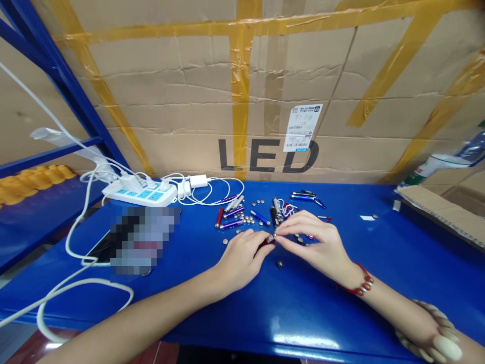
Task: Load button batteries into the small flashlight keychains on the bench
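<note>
My left hand [242, 260] is closed around a small dark red flashlight tube [267, 240], its silver threaded end pointing up toward the right. At that end, the thumb and fingertips of my right hand [312, 235] pinch together; whatever tiny piece they hold is mostly hidden. Behind my hands lie several small tubes, among them a red tube [219, 218], a purple tube [232, 224] and a blue tube [260, 218]. Loose button cells [248, 220] are scattered between them. Carabiner clips [288, 209] sit just beyond my right fingers. A small dark cap-like part [280, 264] rests in front of my hands.
A white power strip [151, 194] with tangled cables and a phone [140, 242] occupy the left of the blue table [242, 313]. A large taped cardboard box [182, 101] walls off the back. An open carton [435, 212] and a bottle [420, 169] stand at right.
</note>
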`<state>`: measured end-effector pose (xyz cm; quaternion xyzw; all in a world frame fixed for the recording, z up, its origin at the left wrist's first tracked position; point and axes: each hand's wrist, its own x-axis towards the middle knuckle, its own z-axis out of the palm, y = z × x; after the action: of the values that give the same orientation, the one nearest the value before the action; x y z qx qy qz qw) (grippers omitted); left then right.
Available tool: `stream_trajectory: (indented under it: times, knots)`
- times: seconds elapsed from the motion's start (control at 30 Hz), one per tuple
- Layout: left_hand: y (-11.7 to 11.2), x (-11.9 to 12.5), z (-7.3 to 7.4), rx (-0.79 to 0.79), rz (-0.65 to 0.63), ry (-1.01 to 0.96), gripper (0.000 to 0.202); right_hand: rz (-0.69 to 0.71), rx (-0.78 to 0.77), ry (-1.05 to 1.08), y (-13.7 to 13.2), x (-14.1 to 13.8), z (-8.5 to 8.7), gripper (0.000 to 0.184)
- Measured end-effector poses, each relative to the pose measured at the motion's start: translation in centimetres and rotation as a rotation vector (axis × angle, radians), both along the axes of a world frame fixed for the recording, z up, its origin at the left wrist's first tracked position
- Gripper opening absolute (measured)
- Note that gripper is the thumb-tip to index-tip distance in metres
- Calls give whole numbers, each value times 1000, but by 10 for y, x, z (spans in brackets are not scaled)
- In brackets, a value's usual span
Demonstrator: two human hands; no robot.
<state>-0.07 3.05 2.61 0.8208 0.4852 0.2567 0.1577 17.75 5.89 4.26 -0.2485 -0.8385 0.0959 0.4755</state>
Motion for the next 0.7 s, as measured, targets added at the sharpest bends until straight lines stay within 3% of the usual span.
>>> stream_trajectory:
  times: [0.37,0.5,0.57,0.7]
  knots:
    - [-1,-1,-1,24,-1,-1,23,44,-58,-50,0,-3,-1,2]
    - [2,-1,-1,-51,72,-87,21,-37,-84,-57,1,0,1,6]
    - [5,-2,-1,-68,98,-188,21,-26,-138,-143,1,4,3,10]
    - [10,-4,-1,-37,111,-327,20,179,-361,-470,3,10,5,25]
